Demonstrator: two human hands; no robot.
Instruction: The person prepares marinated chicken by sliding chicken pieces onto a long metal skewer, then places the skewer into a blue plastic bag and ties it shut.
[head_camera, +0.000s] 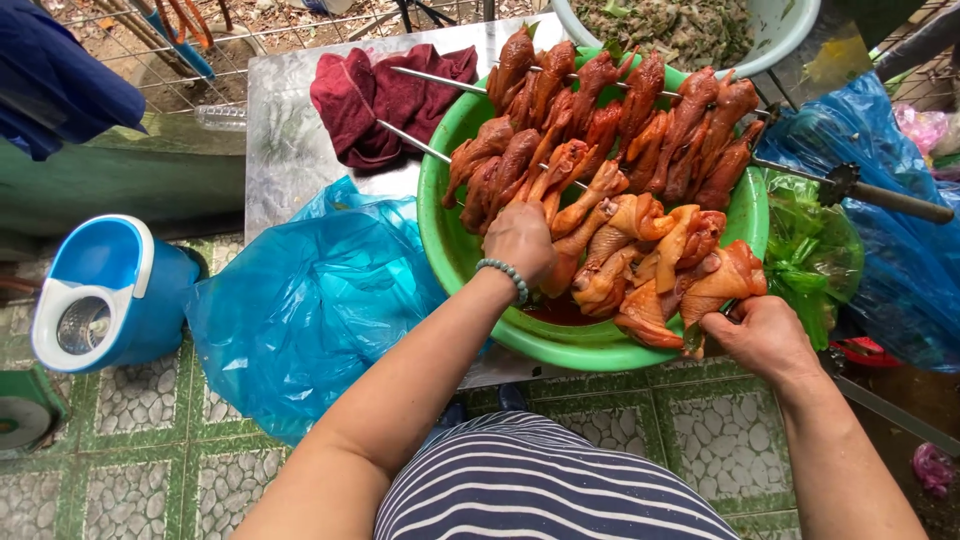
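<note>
I look down at a big green basin (450, 215) heaped with reddish marinated chicken pieces; everything else I place against it. My left hand (520, 240) reaches over its near rim, fingers curled down onto a drumstick (585, 200) near the middle of the heap; that piece's long axis slants from near-left up to far-right. A bead bracelet (505, 275) circles that wrist. My right hand (765, 335) is at the basin's near right rim, fingers closed on the nearest meat of a loaded skewer (690, 270) which lies across the near side of the basin, running roughly left to right. Across the far half I count two more filled metal skewers (440, 80), their long axes running left to right with bare tips sticking out past the left rim. There are too many chicken pieces to count. Left of the basin sit one dark red cloth (375, 95) and one blue plastic bag (310, 300); further left stands one blue mop bucket (105, 290).
</note>
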